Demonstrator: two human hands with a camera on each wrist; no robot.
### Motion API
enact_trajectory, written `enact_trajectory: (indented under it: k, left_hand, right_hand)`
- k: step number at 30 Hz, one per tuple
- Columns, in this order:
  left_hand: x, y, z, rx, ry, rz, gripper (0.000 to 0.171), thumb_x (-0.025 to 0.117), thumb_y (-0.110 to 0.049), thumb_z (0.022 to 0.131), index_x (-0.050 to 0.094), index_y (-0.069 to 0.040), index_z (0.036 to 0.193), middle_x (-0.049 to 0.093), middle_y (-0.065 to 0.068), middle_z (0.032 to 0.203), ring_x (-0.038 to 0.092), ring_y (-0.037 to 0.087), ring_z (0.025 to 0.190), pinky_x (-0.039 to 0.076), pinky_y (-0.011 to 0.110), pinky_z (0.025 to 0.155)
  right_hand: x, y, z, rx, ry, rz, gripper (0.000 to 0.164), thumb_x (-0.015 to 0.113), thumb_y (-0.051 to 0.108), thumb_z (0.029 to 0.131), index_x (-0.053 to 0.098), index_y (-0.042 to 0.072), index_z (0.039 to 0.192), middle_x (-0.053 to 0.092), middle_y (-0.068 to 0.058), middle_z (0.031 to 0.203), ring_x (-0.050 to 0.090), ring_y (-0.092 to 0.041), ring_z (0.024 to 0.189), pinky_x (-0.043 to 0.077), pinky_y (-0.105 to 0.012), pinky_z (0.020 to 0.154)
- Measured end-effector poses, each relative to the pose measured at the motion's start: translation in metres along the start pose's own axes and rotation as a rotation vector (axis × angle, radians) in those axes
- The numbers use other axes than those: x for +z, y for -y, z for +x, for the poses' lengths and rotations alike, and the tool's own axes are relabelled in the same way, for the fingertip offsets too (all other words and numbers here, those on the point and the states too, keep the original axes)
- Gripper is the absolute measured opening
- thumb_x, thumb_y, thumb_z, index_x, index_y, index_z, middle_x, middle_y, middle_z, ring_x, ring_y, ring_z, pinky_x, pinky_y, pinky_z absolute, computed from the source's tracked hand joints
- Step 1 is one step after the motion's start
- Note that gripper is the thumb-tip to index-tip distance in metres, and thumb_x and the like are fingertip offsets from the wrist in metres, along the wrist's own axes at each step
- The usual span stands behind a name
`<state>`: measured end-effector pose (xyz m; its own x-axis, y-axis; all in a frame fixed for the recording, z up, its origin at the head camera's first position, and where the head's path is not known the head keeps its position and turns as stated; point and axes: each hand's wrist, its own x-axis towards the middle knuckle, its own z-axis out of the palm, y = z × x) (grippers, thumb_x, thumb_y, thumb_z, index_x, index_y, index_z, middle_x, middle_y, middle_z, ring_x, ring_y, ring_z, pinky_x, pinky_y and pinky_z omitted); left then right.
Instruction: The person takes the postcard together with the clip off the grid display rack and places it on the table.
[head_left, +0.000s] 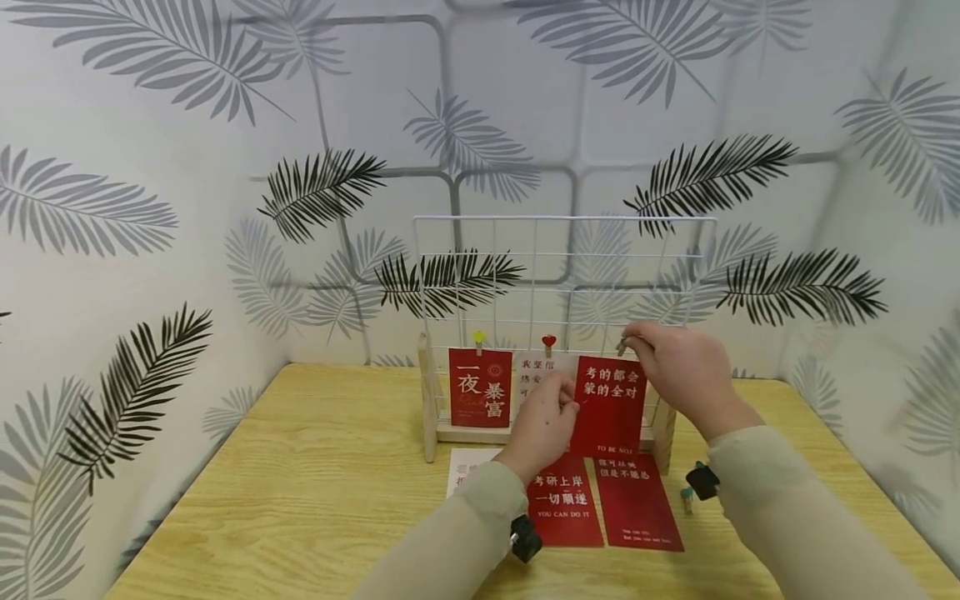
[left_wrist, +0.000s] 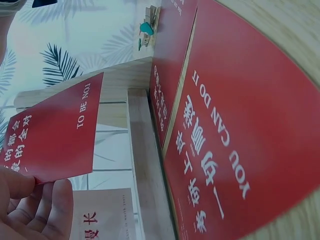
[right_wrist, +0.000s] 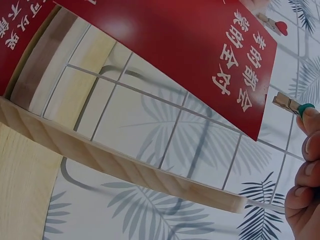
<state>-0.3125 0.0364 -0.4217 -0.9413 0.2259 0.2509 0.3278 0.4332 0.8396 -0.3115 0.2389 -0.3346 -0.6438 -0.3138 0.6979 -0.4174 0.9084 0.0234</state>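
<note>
My left hand (head_left: 546, 421) pinches a red card (head_left: 609, 412) with white lettering by its left edge, holding it upright before a white wire grid rack (head_left: 534, 218). Between the right hand's (head_left: 686, 371) thumb and fingers is a small wooden clothespin (right_wrist: 286, 102) with a green top. The clothespin is near the card's upper right corner, and in the right wrist view a narrow gap shows between them. Left on the rack hangs another red card (head_left: 468, 408) under a yellow-topped clothespin (head_left: 479, 338). Beside it, a white card (head_left: 527, 367) hangs from a red-heart clothespin (head_left: 549, 342), partly hidden by my left hand.
In front of the rack, two red cards (head_left: 566, 512) (head_left: 639, 508) and a white card (head_left: 467, 458) lie on the wooden table (head_left: 300, 475). Green-topped clothespins (head_left: 687, 497) lie right of them. Wooden feet (head_left: 428, 408) support the rack; a patterned wall stands behind.
</note>
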Motion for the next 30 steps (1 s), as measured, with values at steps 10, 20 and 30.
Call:
enact_trajectory:
  k: [10,20,30]
  left_hand:
    - [-0.016,0.002,-0.007,-0.004,0.033,0.068,0.014,0.058,-0.02,0.105,0.056,-0.023,0.118,0.058,-0.011,0.099,0.058,0.01,0.084,0.052,0.028,0.074]
    - [-0.03,0.012,-0.016,0.025,0.032,0.059,0.012,0.06,-0.015,0.103,0.055,-0.019,0.114,0.058,-0.005,0.094,0.055,0.012,0.074,0.05,0.027,0.065]
    - [-0.045,0.017,-0.028,0.005,0.051,0.029,0.015,0.06,-0.015,0.103,0.056,-0.019,0.117,0.06,-0.005,0.093,0.057,0.013,0.075,0.052,0.028,0.064]
  right_hand:
    - [-0.011,0.001,-0.007,0.033,0.067,0.029,0.013,0.07,0.016,0.096,0.074,0.01,0.107,0.074,-0.006,0.08,0.045,-0.01,0.048,0.034,-0.029,0.042]
    - [-0.013,0.001,-0.014,0.053,0.11,0.075,0.01,0.069,0.016,0.097,0.073,0.011,0.105,0.059,0.005,0.061,0.035,-0.011,0.046,0.029,-0.03,0.042]
    - [-0.011,0.002,-0.025,0.114,0.158,0.098,0.015,0.067,0.018,0.098,0.073,0.01,0.109,0.05,0.008,0.056,0.037,-0.011,0.046,0.032,-0.03,0.043]
